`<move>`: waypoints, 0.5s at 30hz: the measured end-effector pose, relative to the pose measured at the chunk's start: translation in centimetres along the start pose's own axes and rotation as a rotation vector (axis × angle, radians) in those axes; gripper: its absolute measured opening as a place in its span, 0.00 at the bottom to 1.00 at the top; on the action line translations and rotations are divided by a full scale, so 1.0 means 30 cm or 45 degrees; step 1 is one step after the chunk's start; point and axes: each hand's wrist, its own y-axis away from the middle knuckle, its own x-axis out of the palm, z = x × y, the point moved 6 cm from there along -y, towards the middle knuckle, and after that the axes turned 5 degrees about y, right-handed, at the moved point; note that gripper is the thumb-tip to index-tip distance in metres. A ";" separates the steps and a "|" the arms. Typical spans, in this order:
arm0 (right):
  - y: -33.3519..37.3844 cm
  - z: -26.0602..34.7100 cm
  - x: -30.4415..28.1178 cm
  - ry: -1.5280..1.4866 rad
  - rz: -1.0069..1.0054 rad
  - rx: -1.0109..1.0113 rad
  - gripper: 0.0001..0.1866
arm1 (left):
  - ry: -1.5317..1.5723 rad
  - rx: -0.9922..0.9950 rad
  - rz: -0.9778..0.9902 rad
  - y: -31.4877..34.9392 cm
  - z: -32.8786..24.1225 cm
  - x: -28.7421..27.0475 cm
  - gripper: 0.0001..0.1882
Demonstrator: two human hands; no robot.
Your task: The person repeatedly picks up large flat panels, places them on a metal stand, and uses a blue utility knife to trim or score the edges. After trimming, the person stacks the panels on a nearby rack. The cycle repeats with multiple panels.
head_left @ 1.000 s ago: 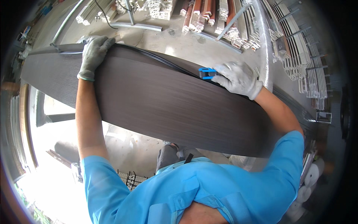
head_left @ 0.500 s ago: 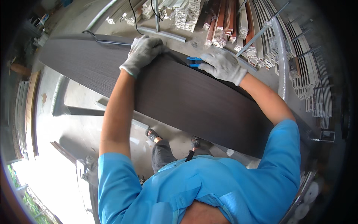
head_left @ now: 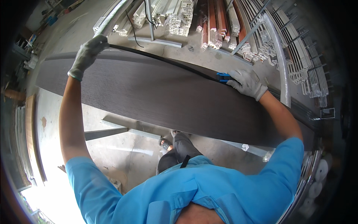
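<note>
Head view: left hand (head_left: 89, 54) pinches a black strip (head_left: 149, 55), taut above the dark board (head_left: 167, 97); right hand (head_left: 248, 82) clasps a blue tool (head_left: 223, 77) at the far edge. Strip-working, I'd say; next calls for steady tension.

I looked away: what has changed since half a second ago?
The left hand moved left, the right hand slightly right; the black strip now runs straight between them. The blue tool is still in the right hand, at the far edge of the dark board.
</note>
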 end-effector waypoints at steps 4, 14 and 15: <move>-0.013 0.013 -0.012 -0.025 0.022 0.000 0.14 | -0.275 0.081 0.033 -0.038 0.019 0.098 0.08; -0.162 0.073 -0.018 -0.107 0.089 -0.021 0.14 | -0.173 0.006 0.051 -0.010 0.061 0.200 0.16; -0.222 0.088 0.004 -0.128 0.091 -0.062 0.14 | -0.161 -0.006 0.040 -0.010 0.060 0.196 0.16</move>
